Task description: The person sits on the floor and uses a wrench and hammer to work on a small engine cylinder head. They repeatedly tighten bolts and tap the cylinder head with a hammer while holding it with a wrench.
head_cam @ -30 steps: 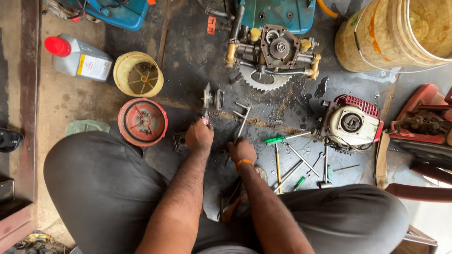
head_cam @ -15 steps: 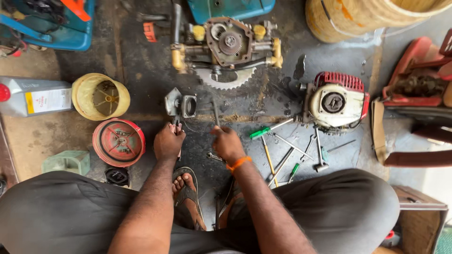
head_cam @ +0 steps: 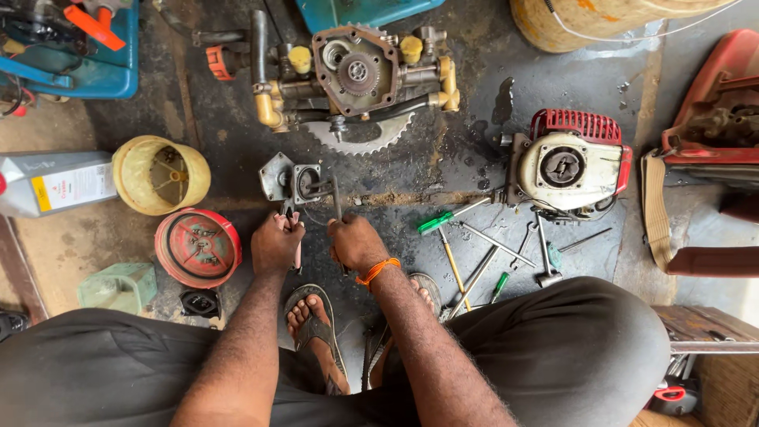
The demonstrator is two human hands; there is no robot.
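Small grey metal engine part (head_cam: 294,182) lies on the oily floor (head_cam: 466,158) near the middle, just beyond both hands, with a red round cover (head_cam: 198,247) and a yellow round cup (head_cam: 160,174) to its left. Left hand (head_cam: 275,245) is closed around red-handled pliers (head_cam: 296,237) at the part's near edge, and right hand (head_cam: 356,242) grips a thin metal tool (head_cam: 337,198) touching it. Further right lie loose screwdrivers (head_cam: 455,217) and a red-and-white small engine (head_cam: 571,168).

Ahead of my hands (head_cam: 316,241) the small metal part (head_cam: 292,182) blocks the way, with the pump (head_cam: 356,75) close behind it. To their right, loose tools (head_cam: 482,253) crowd the floor (head_cam: 443,158); to their left stands the red cover (head_cam: 198,247). Bare floor shows between pump and engine (head_cam: 569,166).
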